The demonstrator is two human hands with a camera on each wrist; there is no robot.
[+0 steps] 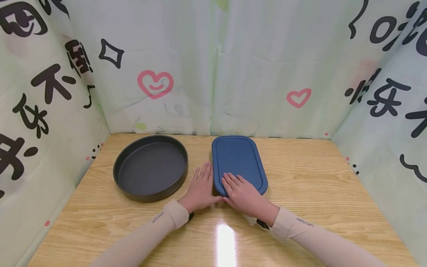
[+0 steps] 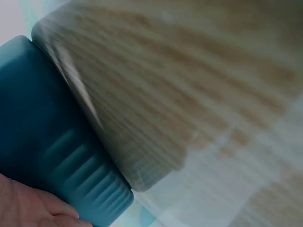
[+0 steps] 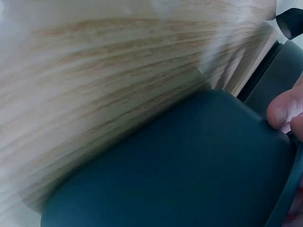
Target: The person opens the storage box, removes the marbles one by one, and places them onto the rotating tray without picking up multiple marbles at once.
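Note:
A blue rectangular lidded container [image 1: 235, 152] stands on the wooden table, its long side running away from me. My left hand [image 1: 200, 187] lies along its left side near the front corner, fingers straight and pointing away. Across the lid's front-left part rests my right hand [image 1: 245, 194], fingers stretched out flat, thumb down at the front edge close to the left thumb. In the left wrist view the container's ridged end [image 2: 87, 165] shows beside part of a hand. Fingertips [image 3: 281, 111] press near the rim above the container's smooth wall [image 3: 180, 165] in the right wrist view.
A round dark grey pan [image 1: 153, 167] with a raised wall sits left of the container, close to my left hand. Printed curtains [image 1: 213, 74] enclose the wooden table [image 1: 310, 178] at the back and both sides.

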